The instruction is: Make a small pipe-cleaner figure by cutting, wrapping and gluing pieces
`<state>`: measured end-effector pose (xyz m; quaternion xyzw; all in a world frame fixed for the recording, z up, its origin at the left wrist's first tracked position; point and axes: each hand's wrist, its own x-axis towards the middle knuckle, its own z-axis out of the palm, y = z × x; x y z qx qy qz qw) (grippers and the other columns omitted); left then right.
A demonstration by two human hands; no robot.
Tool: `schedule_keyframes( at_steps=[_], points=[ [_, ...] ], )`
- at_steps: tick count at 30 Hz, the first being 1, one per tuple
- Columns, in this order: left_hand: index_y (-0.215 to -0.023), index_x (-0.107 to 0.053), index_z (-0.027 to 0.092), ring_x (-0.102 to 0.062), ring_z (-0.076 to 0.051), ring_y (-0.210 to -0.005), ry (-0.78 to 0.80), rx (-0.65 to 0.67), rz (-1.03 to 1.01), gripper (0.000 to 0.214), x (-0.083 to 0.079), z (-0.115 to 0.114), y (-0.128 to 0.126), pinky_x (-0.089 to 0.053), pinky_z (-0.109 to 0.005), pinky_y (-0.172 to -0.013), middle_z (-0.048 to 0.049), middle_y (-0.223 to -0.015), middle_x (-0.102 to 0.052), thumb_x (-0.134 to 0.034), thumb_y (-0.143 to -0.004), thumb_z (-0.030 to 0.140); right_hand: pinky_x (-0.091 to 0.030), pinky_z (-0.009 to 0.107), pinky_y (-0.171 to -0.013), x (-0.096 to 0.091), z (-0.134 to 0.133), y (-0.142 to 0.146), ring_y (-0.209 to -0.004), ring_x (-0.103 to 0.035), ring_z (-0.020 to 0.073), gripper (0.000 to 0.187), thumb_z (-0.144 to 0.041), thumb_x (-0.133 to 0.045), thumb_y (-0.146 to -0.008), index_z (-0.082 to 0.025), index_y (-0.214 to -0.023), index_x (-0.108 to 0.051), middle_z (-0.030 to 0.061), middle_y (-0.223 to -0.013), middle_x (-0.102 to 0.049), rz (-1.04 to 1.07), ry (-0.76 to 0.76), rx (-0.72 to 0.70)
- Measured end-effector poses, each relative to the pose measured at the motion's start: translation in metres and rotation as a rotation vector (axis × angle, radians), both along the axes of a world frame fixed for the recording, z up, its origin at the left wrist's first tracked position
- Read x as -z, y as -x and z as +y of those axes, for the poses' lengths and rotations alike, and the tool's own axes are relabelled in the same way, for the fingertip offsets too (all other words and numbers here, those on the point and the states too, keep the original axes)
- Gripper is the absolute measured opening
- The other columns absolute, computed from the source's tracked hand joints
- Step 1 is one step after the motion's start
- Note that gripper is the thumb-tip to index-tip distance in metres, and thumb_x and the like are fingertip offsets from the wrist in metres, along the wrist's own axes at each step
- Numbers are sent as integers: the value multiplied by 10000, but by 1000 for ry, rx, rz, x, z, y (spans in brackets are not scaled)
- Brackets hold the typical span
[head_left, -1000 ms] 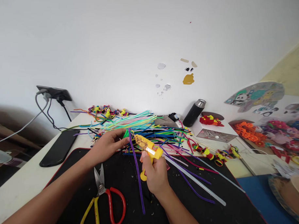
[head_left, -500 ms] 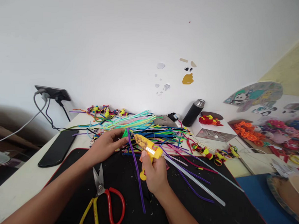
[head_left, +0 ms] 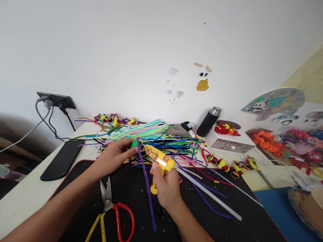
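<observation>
Left hand (head_left: pixel 114 155): yours, thumb and fingers closed on a small green piece (head_left: pixel 134 144), above the mat's far edge. A purple stem (head_left: pixel 146 185) meets the green piece at your fingertips and slants down toward you over the middle of the black mat (head_left: pixel 253 230); whether its lower end touches the mat, you cannot tell from this view.

Right hand (head_left: pixel 166 186): gripping the handle of a yellow glue gun (head_left: pixel 160 159), over the mat, nozzle aimed left, just beside the stem and green piece. Contact at the tip: too small to tell.

Edges: the mat's red-trimmed left border runs slantwise below your left forearm. Between it and the left edge of the white tabletop (head_left: pixel 23 197) lies a black phone (head_left: pixel 61 160). Beyond the mat's far edge, a heap of coloured stems (head_left: pixel 140 131) leaves your left hand little room forward.

Room on the mat: scissors (head_left: pixel 108 204) lie left of the stem, blades parted and pointing to the far edge; a strip of bare mat separates them from the stem. On your right, a translucent stick (head_left: pixel 209 194) slants from behind the gun toward the mat's right edge, more purple stems just beside it.
</observation>
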<state>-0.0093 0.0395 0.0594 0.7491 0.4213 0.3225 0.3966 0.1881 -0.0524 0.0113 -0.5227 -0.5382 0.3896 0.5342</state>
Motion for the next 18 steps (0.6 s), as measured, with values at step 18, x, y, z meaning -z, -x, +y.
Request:
schedule_keyframes(
  at_steps=[18],
  points=[
    [-1088,-797,213,-710,-280,-895,-69,-193,-75,540,-26,17,49,-591,-350,-801,-67,-985,-806,-714,-869,700,-349,243,-486,13,6,5,-532,-483,144,399,-495,-614,-977,-195,-714,-626,-7,-594,-542,-157,86,-127]
  ],
)
